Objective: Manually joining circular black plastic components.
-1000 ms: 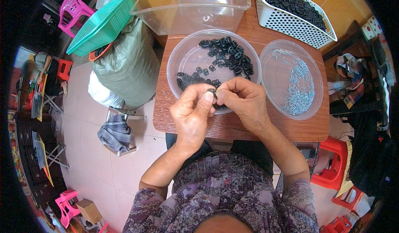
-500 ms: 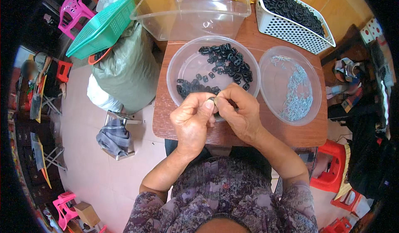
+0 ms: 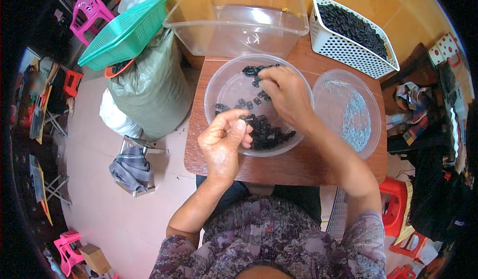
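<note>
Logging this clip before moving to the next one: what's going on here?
A person sits at a small wooden table. The right hand reaches into a clear bowl of small black plastic pieces, fingers on some near its far side. The left hand hovers at the bowl's near rim, fingers pinched together, though what they grip is too small to tell. A second clear bowl beside it holds small metal pieces.

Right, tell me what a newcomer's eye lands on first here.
The two hands over the clear bowl of small black parts at the middle of the wooden table: the right hand reaches into it, the left hand pinches at its near rim. Then the turquoise basket on the grey sack, far left.
</note>
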`<state>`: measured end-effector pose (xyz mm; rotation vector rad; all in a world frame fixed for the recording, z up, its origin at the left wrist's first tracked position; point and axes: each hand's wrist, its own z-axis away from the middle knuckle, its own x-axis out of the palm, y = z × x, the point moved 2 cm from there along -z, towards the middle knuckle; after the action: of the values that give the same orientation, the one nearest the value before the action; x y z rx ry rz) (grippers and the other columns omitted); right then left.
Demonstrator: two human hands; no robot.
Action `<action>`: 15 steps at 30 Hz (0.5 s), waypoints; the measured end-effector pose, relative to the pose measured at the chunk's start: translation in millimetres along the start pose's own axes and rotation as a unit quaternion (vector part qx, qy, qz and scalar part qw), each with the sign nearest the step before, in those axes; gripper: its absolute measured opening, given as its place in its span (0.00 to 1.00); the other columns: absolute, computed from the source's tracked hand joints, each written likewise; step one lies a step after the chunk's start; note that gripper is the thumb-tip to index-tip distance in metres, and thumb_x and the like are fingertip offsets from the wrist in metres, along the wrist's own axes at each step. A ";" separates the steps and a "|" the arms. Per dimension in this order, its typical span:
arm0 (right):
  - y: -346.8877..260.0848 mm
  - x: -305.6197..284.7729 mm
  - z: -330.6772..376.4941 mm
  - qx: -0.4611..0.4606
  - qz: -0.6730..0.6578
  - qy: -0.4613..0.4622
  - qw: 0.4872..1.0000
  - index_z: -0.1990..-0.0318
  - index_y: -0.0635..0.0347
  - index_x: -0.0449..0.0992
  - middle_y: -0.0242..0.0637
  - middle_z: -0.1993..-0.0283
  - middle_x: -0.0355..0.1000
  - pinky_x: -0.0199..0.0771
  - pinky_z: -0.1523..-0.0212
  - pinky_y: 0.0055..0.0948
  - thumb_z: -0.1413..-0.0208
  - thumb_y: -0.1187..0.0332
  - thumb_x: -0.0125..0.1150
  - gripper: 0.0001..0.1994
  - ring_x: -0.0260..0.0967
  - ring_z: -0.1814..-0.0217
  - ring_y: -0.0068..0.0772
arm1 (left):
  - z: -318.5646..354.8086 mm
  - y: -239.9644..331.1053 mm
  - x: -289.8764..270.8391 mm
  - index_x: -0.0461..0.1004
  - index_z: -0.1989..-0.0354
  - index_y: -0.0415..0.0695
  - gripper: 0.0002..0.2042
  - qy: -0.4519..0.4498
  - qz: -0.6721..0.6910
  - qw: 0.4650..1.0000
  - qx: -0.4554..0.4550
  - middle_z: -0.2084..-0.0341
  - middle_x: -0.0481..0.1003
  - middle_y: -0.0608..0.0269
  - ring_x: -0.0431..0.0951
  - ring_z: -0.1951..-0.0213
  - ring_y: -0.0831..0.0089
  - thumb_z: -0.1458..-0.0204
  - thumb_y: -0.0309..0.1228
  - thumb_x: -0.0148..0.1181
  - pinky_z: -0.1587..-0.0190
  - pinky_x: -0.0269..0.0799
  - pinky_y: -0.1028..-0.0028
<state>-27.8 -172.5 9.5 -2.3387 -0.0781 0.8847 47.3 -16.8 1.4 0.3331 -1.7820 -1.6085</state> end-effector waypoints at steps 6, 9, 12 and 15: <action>33.5 44.0 -30.0 -0.079 0.264 -0.093 0.957 0.67 0.60 0.76 0.44 0.73 0.68 0.65 0.65 0.40 0.60 0.76 0.55 0.09 0.64 0.65 0.45 | 0.0 -2.1 -5.4 0.72 0.62 0.35 0.08 0.002 0.003 1.000 -0.014 0.77 0.73 0.63 0.70 0.80 0.83 0.48 0.24 0.53 0.76 0.67 0.84; 36.3 46.9 -27.2 -0.083 0.276 -0.131 0.949 0.69 0.59 0.76 0.43 0.74 0.67 0.66 0.65 0.38 0.63 0.77 0.57 0.10 0.64 0.66 0.45 | -0.9 -2.2 -9.5 0.72 0.62 0.35 0.08 -0.007 -0.009 1.000 -0.002 0.78 0.73 0.63 0.70 0.80 0.83 0.49 0.25 0.54 0.76 0.67 0.84; 40.9 40.4 -22.6 -0.069 0.232 -0.121 0.963 0.69 0.59 0.76 0.43 0.73 0.67 0.66 0.65 0.38 0.64 0.77 0.59 0.10 0.64 0.66 0.45 | -2.2 -3.3 -16.7 0.72 0.62 0.35 0.08 0.000 0.002 1.000 -0.011 0.78 0.73 0.63 0.70 0.79 0.82 0.49 0.25 0.54 0.76 0.67 0.84; 40.3 33.6 -24.1 -0.056 0.191 -0.095 0.975 0.69 0.59 0.77 0.42 0.73 0.68 0.65 0.65 0.39 0.64 0.76 0.60 0.10 0.64 0.65 0.45 | -1.9 -3.6 -20.4 0.72 0.62 0.35 0.09 -0.006 0.000 1.000 -0.010 0.78 0.74 0.62 0.70 0.79 0.82 0.49 0.26 0.54 0.76 0.68 0.83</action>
<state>6.5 -208.9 -19.3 -2.4076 0.2599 1.3212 62.3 -6.4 -8.6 0.3150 -1.7732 -1.6303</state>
